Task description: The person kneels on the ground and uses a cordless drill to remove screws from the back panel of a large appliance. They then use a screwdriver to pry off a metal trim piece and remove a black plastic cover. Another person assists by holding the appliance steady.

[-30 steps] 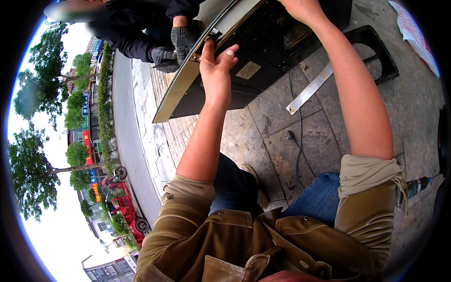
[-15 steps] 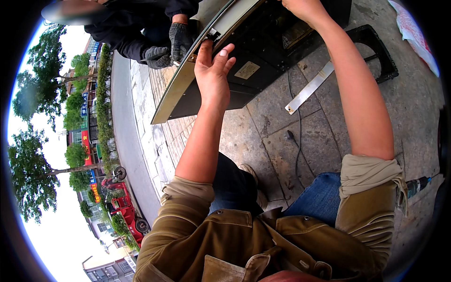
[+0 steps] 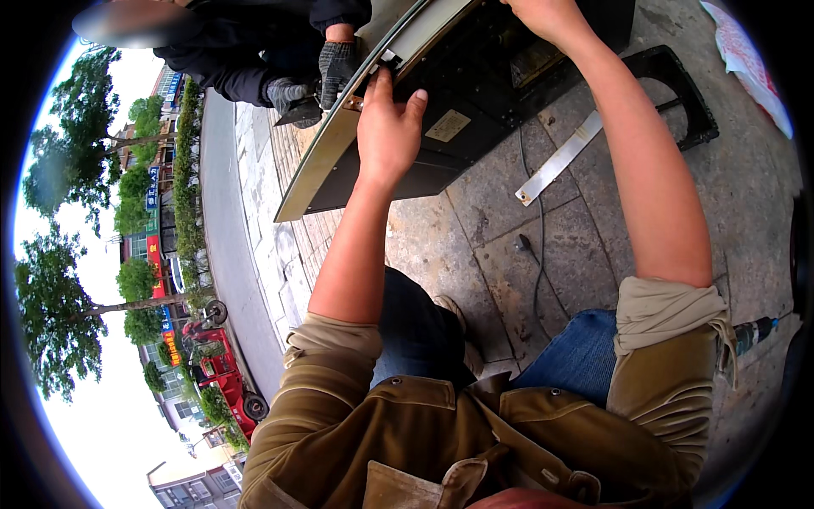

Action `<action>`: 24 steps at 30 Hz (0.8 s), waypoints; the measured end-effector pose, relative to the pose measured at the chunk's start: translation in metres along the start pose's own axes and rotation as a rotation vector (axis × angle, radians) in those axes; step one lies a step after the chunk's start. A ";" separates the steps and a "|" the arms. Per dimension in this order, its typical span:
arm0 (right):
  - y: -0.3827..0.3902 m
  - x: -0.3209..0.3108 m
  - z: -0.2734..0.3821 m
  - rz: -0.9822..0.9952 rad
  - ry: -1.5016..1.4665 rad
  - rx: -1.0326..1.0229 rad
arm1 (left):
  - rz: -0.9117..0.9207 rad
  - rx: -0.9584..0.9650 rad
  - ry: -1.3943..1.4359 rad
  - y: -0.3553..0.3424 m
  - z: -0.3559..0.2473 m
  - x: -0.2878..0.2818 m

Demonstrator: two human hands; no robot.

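A large dark metal appliance housing (image 3: 462, 157) with a pale metal rim (image 3: 315, 174) and a glass edge stands tilted across the top. My left hand (image 3: 388, 140) reaches up to that rim, fingers stretched and thumb apart. Its fingertips touch the inner side beside a small metal bracket (image 3: 389, 58); part of them is hidden. At the top edge, my right hand (image 3: 549, 19) is by the far part of the housing, its fingers out of frame. Across the rim, another person's gloved hands (image 3: 337, 66) hold a dark, pointed flat thing (image 3: 298, 113).
On the stone paving lie a pale metal strip (image 3: 560, 159), a black frame with a round opening (image 3: 691, 97), a cable with a plug (image 3: 523, 243) and a red-and-white bag (image 3: 746, 59). A power tool (image 3: 753, 333) is at right. A red three-wheeler (image 3: 222, 373) stands by the road.
My left hand has shifted slightly, its fingers now straighter against the rim. The other person's gloved hands have moved up, and the dark pointed thing has come into view. My right arm is nearly unmoved.
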State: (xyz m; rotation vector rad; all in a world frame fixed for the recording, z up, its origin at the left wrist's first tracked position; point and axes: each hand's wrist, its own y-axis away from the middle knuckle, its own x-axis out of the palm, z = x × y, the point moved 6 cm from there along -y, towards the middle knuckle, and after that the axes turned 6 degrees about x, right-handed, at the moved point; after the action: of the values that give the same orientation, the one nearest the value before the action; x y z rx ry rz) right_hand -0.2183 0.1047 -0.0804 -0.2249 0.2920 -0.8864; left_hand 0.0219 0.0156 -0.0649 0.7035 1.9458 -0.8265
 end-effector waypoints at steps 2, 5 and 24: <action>-0.001 0.002 0.001 -0.002 -0.017 -0.008 | 0.003 0.044 -0.098 0.000 -0.001 -0.002; 0.001 0.004 0.000 -0.019 -0.026 -0.011 | -0.014 0.065 0.002 -0.003 0.007 0.000; -0.008 0.012 -0.027 0.095 -0.216 0.114 | -0.044 -0.348 0.852 -0.008 0.000 0.004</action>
State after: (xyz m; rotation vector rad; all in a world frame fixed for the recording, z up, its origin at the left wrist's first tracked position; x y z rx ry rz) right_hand -0.2262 0.0886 -0.1057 -0.1971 0.0507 -0.7747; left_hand 0.0143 0.0113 -0.0666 0.8802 2.7728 -0.1735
